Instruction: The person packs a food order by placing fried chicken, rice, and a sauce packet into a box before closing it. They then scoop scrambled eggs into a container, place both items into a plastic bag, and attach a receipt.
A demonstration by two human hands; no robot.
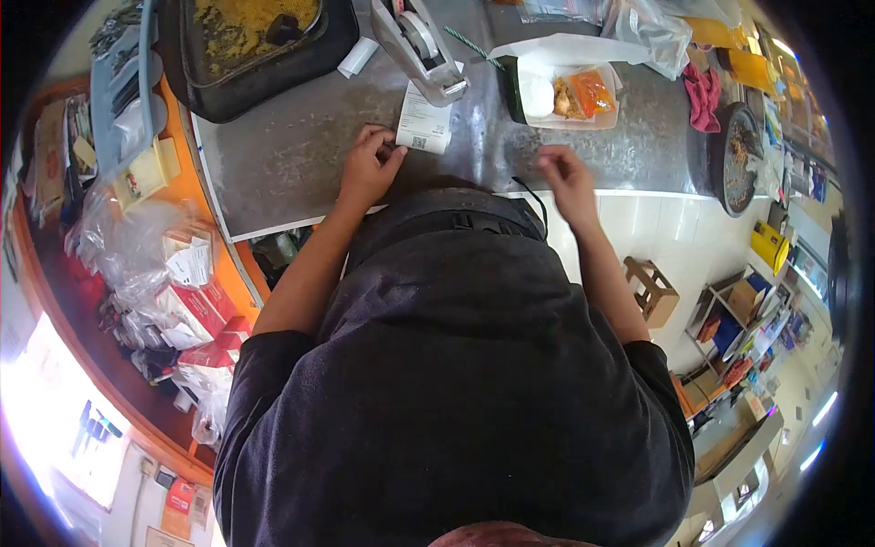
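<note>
A printed receipt (424, 123) with a square code at its lower end lies on the metal counter (301, 173). My left hand (369, 169) has its thumb and fingers closed at the receipt's left edge. Just beyond the paper stands a grey tape dispenser (442, 77) with a roll in it. My right hand (570, 182) is raised near the counter's front edge, fingers bent and smeared by motion; whether they hold anything does not show. Past it sits an open white food box (597, 123), with a white round item, brown pieces of food and an orange packet (592, 91) inside.
A black tray (237, 105) of yellow crumbly food stands at the back left, near a small white roll (357, 57). On the right are a red cloth (702, 96), plastic bags (647, 32) and a round dark pan (740, 159). A brown stool (650, 292) stands below.
</note>
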